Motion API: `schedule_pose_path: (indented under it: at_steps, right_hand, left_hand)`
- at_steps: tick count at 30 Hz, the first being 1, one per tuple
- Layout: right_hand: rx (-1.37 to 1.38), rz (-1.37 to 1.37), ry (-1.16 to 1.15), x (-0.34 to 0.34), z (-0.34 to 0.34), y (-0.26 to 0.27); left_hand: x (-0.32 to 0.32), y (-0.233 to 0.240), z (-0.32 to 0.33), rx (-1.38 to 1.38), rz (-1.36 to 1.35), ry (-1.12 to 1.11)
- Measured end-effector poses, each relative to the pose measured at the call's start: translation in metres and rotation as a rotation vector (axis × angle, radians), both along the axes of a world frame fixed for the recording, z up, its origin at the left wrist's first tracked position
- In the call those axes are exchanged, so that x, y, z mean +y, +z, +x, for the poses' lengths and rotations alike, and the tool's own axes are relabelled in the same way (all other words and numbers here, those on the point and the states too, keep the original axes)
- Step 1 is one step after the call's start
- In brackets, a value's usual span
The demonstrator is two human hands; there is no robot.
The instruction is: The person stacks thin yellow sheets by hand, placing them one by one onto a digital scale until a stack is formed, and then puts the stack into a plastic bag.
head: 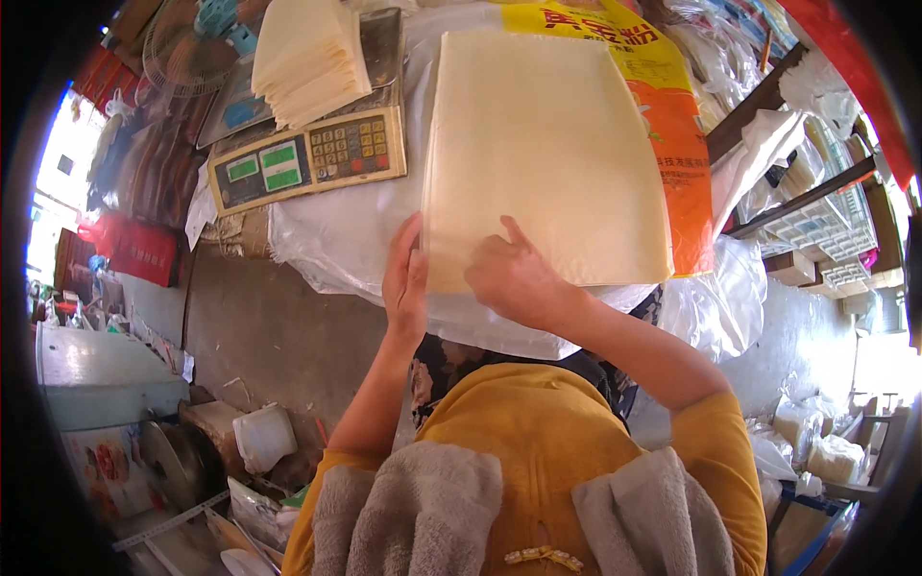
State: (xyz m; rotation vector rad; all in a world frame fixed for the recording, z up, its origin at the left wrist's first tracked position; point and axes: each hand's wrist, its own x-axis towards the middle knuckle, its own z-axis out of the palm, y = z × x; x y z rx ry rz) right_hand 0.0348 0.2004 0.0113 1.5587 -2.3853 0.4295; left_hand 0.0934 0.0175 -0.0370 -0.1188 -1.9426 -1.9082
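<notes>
A stack of thin cream-coloured sheets [540, 151] lies before me on white plastic sheeting [346, 237]. My left hand [407, 277] is upright at the stack's left edge near its front corner, palm turned towards the sheets and thumb apart from the fingers. Over the front part of the top sheet is my right hand [515, 273], its index finger extended and the others curled. Slight blur hides whether those curled fingers pinch anything. Beneath the stack's right side, a yellow and orange printed bag [677, 173] shows.
At the back left, a digital scale [310, 158] carries a second pile of folded cream sheets [310, 65]. Behind it stands a fan [191, 47]. Clear plastic bags [713, 295] hang by the right edge. A white plastic container [264, 438] sits low on the left.
</notes>
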Motion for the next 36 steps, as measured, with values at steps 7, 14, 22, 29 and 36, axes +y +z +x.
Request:
schedule_pose_path:
  at_steps: [7, 14, 22, 29, 36]
  right_hand:
    - [-0.825, -0.525, -0.438, 0.033, -0.053, 0.052]
    - [0.083, -0.193, -0.249, 0.054, -0.026, -0.01]
    - [0.144, -0.54, -0.546, 0.091, -0.107, 0.163]
    - [-0.078, -0.387, -0.423, 0.089, -0.083, 0.137]
    - [-0.277, -0.194, -0.446, 0.087, -0.123, 0.138]
  left_hand:
    - [0.002, 0.014, -0.004, 0.131, -0.883, 0.169]
    - [0.045, 0.029, -0.04, -0.119, -1.01, -0.244]
    - [0.049, 0.019, -0.037, -0.022, -1.113, -0.113]
    - [0.053, 0.025, -0.036, -0.018, -1.151, -0.153]
    - [0.086, 0.045, -0.029, -0.028, -1.363, -0.259]
